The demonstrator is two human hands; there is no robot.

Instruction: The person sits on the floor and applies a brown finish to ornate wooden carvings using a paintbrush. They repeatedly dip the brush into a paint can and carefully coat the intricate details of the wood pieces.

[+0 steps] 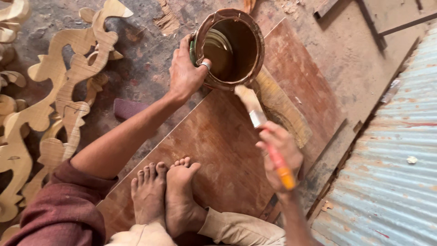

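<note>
From the head camera, an open tin can (234, 48), stained brown and part-filled with a yellowish-brown liquid, is gripped at its rim by the left hand (185, 73), thumb hooked over the edge. A flat paintbrush (261, 127) with an orange handle is clasped by the closed right hand (280, 155), its bristles lying at the can's rim. The can is stood on a reddish plywood board (214, 150) beside carved wooden fretwork (68, 91) on the floor.

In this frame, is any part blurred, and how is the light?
Head view: soft, even daylight, no hard shadows; the right hand and its paintbrush are slightly motion-blurred; the left hand on the tin is sharper; liquid inside the tin shows mild glare.
</note>
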